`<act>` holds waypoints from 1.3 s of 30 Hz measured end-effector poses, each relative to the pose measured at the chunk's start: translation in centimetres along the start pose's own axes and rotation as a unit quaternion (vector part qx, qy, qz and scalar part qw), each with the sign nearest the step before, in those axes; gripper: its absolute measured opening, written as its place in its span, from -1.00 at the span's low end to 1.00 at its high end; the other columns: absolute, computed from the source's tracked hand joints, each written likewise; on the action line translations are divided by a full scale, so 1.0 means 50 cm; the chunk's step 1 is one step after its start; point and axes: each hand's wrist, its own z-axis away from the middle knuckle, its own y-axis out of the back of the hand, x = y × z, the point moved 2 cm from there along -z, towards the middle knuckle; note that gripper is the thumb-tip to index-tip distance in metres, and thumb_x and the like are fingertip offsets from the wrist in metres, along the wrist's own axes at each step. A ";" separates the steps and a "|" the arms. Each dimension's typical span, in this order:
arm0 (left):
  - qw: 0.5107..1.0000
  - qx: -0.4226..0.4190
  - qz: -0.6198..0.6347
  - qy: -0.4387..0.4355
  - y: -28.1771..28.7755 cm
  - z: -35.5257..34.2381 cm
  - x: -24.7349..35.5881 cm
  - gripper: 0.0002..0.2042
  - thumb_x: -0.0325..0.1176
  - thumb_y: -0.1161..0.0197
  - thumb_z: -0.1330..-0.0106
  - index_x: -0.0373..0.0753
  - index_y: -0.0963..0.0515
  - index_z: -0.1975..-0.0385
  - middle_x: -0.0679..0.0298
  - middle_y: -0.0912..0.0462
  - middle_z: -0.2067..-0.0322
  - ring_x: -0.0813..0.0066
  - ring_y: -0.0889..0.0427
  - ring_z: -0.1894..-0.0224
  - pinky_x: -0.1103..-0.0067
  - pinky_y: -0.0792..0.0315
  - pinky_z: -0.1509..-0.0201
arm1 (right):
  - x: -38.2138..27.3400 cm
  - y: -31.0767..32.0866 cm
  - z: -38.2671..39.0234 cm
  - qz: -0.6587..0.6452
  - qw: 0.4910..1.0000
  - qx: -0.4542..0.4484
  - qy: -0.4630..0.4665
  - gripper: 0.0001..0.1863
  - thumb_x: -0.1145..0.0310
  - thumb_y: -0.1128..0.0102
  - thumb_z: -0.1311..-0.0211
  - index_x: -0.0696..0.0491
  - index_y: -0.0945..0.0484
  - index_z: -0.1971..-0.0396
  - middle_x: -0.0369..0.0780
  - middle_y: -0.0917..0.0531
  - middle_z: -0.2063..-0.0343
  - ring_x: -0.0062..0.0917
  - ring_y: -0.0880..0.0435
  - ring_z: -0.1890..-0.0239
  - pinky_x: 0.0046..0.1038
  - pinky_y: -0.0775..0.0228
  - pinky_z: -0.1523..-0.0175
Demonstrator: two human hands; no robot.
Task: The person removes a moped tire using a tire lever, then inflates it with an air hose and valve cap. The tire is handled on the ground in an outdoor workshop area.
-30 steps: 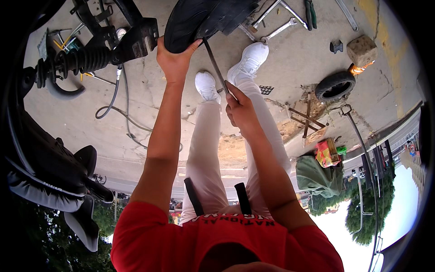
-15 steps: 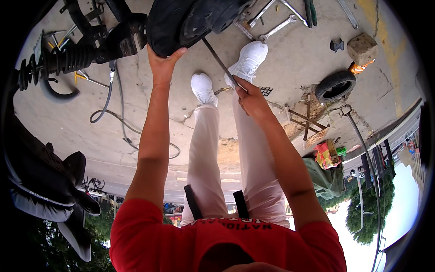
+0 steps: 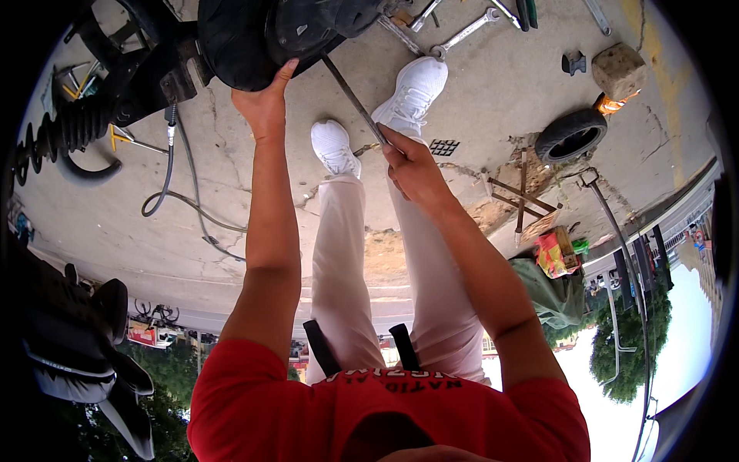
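My left hand (image 3: 263,104) grips the lower edge of a black scooter tyre (image 3: 231,46), its thumb pointing up along the side and its fingers partly hidden behind the rubber. In my right hand (image 3: 416,165) is a long, thin metal pry bar (image 3: 350,92), held in closed fingers near its lower end. The bar slants up and left, and its far end meets the underside of the dark wheel and housing (image 3: 308,23); the exact contact is hidden. Left of the tyre are a black coil-spring shock absorber (image 3: 77,123) and dark frame parts.
A combination wrench (image 3: 466,35) and other tools lie on the concrete beyond my white shoes (image 3: 412,92). Farther right are a loose tyre (image 3: 570,137), a stone block (image 3: 618,69) and a wooden stool frame (image 3: 523,196). A hose (image 3: 185,196) curls on the left.
The wheel and both my hands sit farther up and left in the picture, partly because the view has shifted. Both grips stay the same.
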 end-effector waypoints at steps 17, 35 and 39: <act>0.995 -0.066 -0.076 0.022 0.020 0.004 -0.001 -0.35 -0.29 -0.63 0.17 -0.51 -0.49 0.09 0.04 -0.63 0.12 0.35 -0.58 0.08 0.49 -0.42 -0.05 | 0.023 0.037 0.047 0.004 0.998 0.050 -0.046 -0.60 0.25 0.05 -0.40 0.00 -0.42 -0.18 -0.36 -0.35 0.74 -0.70 -0.20 0.78 -0.52 -0.03 0.69; 0.792 -0.408 -0.444 -0.088 -0.242 -0.278 0.497 -0.18 0.06 -0.41 0.03 -0.30 -0.32 -0.20 -0.09 -0.50 -0.06 0.07 -0.49 -0.13 0.32 -0.39 -0.15 | -0.201 -0.032 0.086 -0.346 0.936 -0.060 0.020 -0.59 0.03 0.11 -0.44 0.05 -0.33 0.50 -0.46 -0.14 0.78 -0.78 0.00 0.82 -0.60 0.23 0.74; 0.771 -0.363 -0.495 -0.171 -0.228 -0.277 0.387 -0.19 0.19 -0.41 0.06 -0.34 -0.45 -0.09 -0.08 -0.60 0.07 0.03 -0.57 -0.03 0.32 -0.43 -0.09 | -0.192 -0.088 0.038 -0.426 0.902 -0.051 0.049 -0.55 -0.02 0.11 -0.43 0.05 -0.30 0.52 -0.44 -0.15 0.81 -0.75 -0.04 0.83 -0.57 0.17 0.74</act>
